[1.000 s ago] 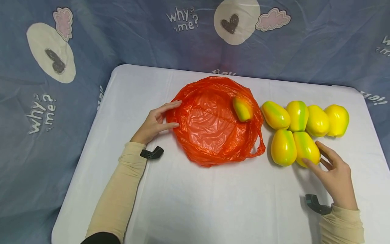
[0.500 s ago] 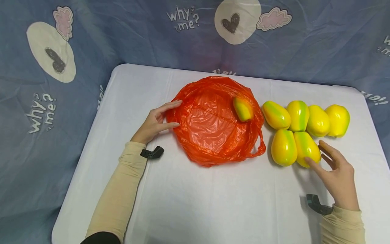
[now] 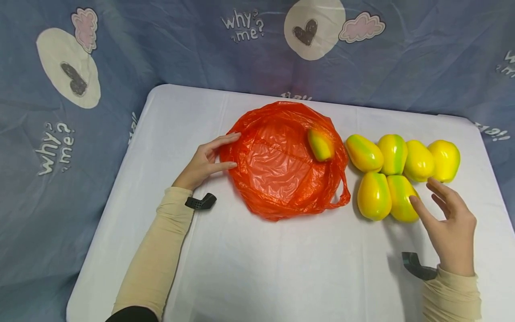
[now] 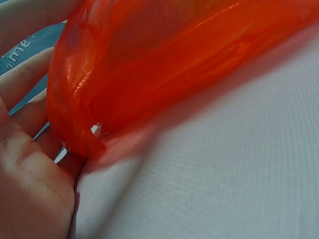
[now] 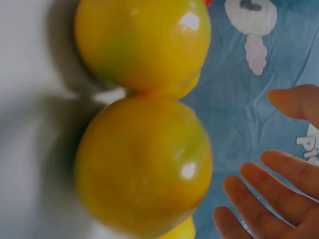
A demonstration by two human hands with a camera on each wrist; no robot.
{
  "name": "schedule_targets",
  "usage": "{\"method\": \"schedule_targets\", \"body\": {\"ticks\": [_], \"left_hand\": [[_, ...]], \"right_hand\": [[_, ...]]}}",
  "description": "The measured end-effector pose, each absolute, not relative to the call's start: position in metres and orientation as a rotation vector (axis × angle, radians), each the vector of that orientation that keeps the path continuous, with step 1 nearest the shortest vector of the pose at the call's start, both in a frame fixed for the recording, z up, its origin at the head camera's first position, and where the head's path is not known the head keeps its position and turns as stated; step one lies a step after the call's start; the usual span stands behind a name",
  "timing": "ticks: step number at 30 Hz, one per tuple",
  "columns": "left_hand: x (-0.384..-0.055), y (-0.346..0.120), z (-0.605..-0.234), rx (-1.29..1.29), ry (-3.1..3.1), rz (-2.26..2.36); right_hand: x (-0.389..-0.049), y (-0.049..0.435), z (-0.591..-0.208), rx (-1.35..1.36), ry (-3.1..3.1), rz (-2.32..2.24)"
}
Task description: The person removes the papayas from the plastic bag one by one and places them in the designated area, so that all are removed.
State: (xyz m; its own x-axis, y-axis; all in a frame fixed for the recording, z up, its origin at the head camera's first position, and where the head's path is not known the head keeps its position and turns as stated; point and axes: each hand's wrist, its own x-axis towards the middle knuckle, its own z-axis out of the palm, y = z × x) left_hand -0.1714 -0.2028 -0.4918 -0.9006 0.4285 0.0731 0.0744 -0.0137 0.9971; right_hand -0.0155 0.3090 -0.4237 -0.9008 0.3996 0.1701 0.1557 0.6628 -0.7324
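An orange-red plastic bag [image 3: 273,165] lies with its mouth spread wide, one yellow-green mango [image 3: 320,145] inside at its right. My left hand [image 3: 205,161] touches the bag's left rim, thumb and fingers apart. In the left wrist view, some fingers [image 4: 27,74] reach behind the red plastic. My right hand [image 3: 452,223] hovers beside the right front mango [image 3: 399,197], its thumb overlapping that fruit in the head view. Nothing is in it; in the right wrist view its fingers [image 5: 264,199] are spread, apart from the fruit.
To the right of the bag, another front mango [image 3: 374,197] touches its neighbour. Behind them runs a back row of several mangoes [image 3: 392,154]. The bag's loop handle [image 3: 342,194] points toward them. A white cloth covers the table [image 3: 281,268]; a blue patterned curtain [image 3: 181,44] hangs behind.
My right hand has drawn back to the right, off the right front mango, with its fingers spreading. The left hand and the bag have stayed in place.
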Motion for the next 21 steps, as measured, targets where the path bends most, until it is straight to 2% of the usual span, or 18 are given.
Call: {"method": "schedule_targets", "body": {"ticks": [7,21], "left_hand": [[-0.171,-0.204,-0.491,0.511,2.028,1.974],[-0.17,-0.204,-0.492,0.5,2.034,1.972]], "right_hand": [[-0.026,0.293,-0.414,-0.375,-2.561,1.11],[-0.048,0.247,-0.4,-0.04,-2.568,1.231]]}}
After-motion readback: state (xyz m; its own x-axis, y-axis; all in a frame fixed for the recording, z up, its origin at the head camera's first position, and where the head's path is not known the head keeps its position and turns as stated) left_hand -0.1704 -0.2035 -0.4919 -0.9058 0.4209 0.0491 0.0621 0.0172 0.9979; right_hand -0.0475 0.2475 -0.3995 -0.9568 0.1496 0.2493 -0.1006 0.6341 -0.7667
